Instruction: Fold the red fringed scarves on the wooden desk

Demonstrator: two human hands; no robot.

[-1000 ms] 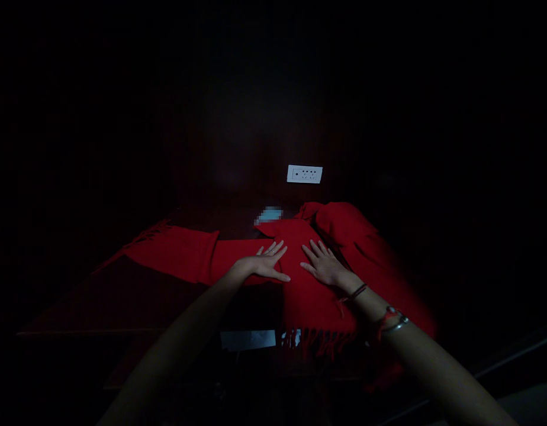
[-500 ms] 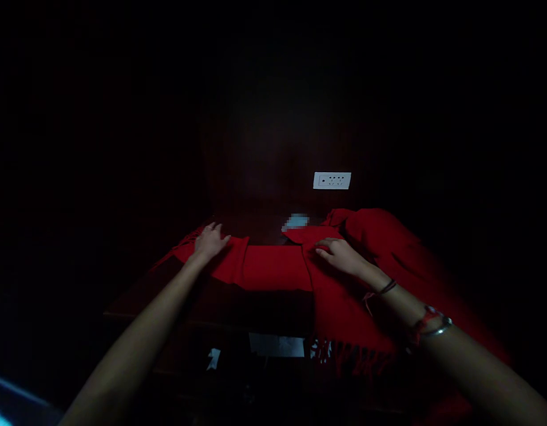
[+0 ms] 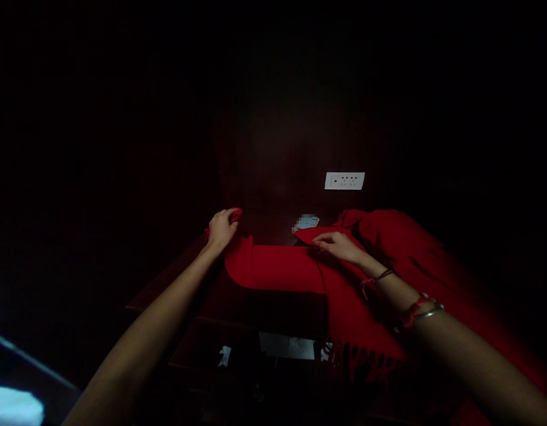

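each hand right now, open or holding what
Left hand: closed, holding the bunched end of the flat red fabric strip.
Right hand: partly curled over the fringed red fabric panel; grip cannot be told.

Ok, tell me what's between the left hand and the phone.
Head view: beyond the red cloth in the left hand, dark tabletop reaches to the phone.

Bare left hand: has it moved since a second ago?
Yes: the left hand has moved farther left of the white rectangular wall socket and higher in the view, nearer the socket's level.
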